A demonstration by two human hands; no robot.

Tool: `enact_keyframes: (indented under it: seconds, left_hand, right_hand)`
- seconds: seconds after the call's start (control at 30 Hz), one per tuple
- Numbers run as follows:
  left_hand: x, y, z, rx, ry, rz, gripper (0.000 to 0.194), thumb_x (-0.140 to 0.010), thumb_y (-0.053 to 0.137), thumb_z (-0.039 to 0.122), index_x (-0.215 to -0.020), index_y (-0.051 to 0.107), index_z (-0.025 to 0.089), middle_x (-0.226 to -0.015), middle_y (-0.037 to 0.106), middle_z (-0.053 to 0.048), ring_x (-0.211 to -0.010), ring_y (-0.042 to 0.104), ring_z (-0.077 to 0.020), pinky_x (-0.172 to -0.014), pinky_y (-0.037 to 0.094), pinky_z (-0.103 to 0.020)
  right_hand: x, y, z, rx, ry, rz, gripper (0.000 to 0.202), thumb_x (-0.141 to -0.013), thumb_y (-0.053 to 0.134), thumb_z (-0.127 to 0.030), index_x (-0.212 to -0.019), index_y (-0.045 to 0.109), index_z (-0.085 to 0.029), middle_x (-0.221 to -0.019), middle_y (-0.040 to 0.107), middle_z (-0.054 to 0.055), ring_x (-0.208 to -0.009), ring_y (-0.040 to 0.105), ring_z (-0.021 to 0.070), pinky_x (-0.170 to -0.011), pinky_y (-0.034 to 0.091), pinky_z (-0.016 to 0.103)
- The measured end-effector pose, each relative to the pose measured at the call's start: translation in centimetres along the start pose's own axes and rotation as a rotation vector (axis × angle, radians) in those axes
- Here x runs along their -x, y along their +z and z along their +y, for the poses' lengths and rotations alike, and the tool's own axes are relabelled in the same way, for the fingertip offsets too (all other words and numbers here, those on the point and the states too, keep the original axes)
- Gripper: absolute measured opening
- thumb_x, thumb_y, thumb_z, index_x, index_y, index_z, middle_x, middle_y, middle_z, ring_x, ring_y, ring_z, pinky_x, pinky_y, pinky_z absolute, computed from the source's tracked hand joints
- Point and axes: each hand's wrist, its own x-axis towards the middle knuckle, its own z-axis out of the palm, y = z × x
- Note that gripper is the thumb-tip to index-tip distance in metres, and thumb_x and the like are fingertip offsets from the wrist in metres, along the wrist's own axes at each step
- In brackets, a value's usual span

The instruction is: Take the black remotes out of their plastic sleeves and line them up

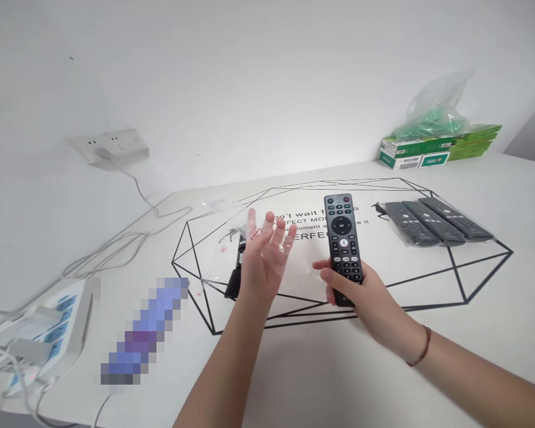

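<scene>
Head: slim black button-studded remote (343, 244)

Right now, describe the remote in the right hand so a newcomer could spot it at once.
Start at the black line drawing printed on the white table. Near its middle, the right hand grips the lower end of a black remote, buttons up. Unlike the three remotes lying bagged in clear plastic to its right, this one is unwrapped and lifted; the left hand is open beside it.

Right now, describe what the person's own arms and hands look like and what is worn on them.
Both forearms are bare, with no sleeves in view. The left hand wears no rings, gloves or bands. The right hand is also ungloved; a thin dark red cord bracelet circles its wrist.
</scene>
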Motion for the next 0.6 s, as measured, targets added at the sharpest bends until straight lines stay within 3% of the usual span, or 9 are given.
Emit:
enact_keyframes:
  seconds: [0.1,0.2,0.33,0.43,0.53,0.6]
  left_hand:
    - [0.2,0.0,-1.1,-0.085,-0.066,-0.009,0.071,-0.078,0.056,0.002,-0.137,0.036,0.037,-0.123,0.059,0.001,-0.109,0.061,-0.0135,-0.104,0.044,-0.037]
    - [0.2,-0.2,-1.0,-0.178,-0.152,-0.073,0.07,-0.08,0.061,0.009,-0.139,0.036,0.037,-0.13,0.057,-0.003,-0.113,0.06,-0.0194,-0.101,0.047,-0.041]
    - [0.5,-0.3,0.1,-0.344,-0.296,-0.251,0.088,-0.081,0.066,0.03,-0.146,0.009,0.045,-0.123,0.063,-0.008,-0.101,0.066,-0.0251,-0.091,0.05,-0.049]
    - [0.7,-0.4,0.8,-0.548,-0.343,-0.317,0.107,-0.074,0.074,0.023,-0.147,-0.002,0.042,-0.111,0.068,-0.01,-0.094,0.069,-0.0241,-0.089,0.051,-0.047]
    - [0.5,-0.6,0.8,-0.687,-0.301,-0.278,0.106,-0.069,0.077,0.015,-0.149,0.01,0.035,-0.1,0.071,-0.01,-0.088,0.07,-0.022,-0.086,0.053,-0.042]
    - [0.2,-0.8,0.5,-0.722,-0.255,-0.248,0.08,-0.07,0.076,0.018,-0.14,0.039,0.028,-0.1,0.071,-0.011,-0.085,0.07,-0.0213,-0.083,0.054,-0.04]
  right_hand:
    - [-0.3,0.0,-0.1,-0.018,-0.034,0.065,0.029,-0.068,0.076,-0.038,-0.08,0.059,-0.018,-0.059,0.057,-0.003,-0.054,0.051,0.0121,-0.057,0.039,0.027]
    - [-0.5,-0.2,-0.2,-0.017,-0.072,0.115,0.026,-0.069,0.075,-0.036,-0.079,0.058,-0.019,-0.06,0.056,-0.003,-0.054,0.051,0.0124,-0.058,0.04,0.028]
    - [-0.7,-0.6,-0.2,-0.043,-0.092,0.17,0.028,-0.07,0.075,-0.037,-0.081,0.057,-0.019,-0.058,0.055,-0.003,-0.055,0.05,0.0135,-0.057,0.038,0.028]
    - [-0.7,-0.8,-0.4,-0.057,-0.097,0.173,0.028,-0.07,0.075,-0.038,-0.082,0.058,-0.02,-0.057,0.054,-0.004,-0.055,0.05,0.0131,-0.056,0.038,0.027]
    - [-0.7,-0.9,-0.6,-0.052,-0.118,0.166,0.027,-0.071,0.074,-0.038,-0.082,0.058,-0.02,-0.058,0.055,-0.004,-0.056,0.05,0.0126,-0.057,0.038,0.027]
    - [-0.7,-0.9,-0.7,-0.041,-0.124,0.171,0.026,-0.072,0.073,-0.038,-0.082,0.058,-0.02,-0.057,0.056,-0.004,-0.056,0.05,0.0127,-0.058,0.039,0.027]
